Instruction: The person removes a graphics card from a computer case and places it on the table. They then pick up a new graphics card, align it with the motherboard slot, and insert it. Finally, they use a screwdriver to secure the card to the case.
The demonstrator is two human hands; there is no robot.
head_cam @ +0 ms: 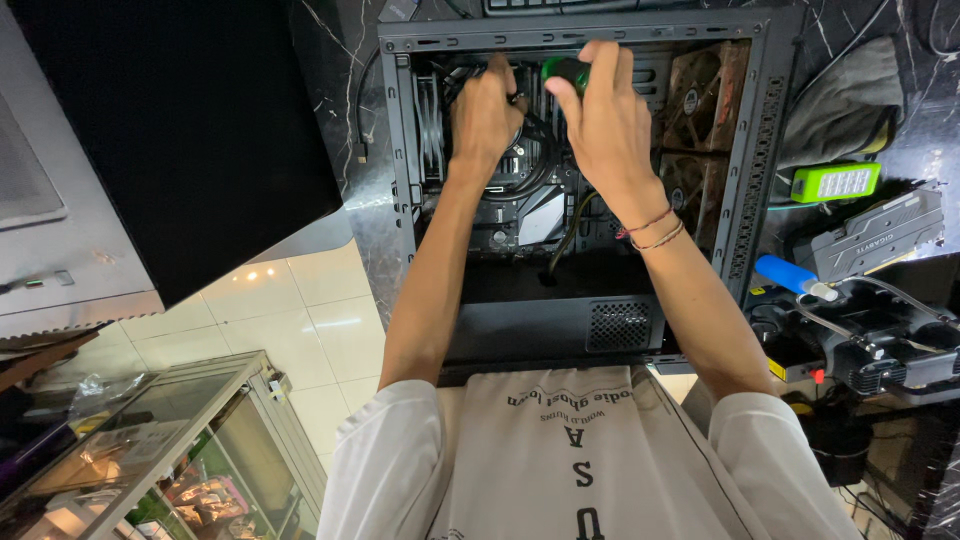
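An open black computer case lies on its side on a dark marble table. Both my arms reach into it. My left hand rests with curled fingers on the cooler and black tubing over the mainboard. My right hand is closed around the green handle of a screwdriver, near the top of the case. The tool's tip is hidden behind my hand. Two brownish fans sit at the right inside wall.
To the right of the case lie a grey cloth, a bright green device, a graphics card, a blue marker-like tube and black hardware. A glass display cabinet stands at lower left on a tiled floor.
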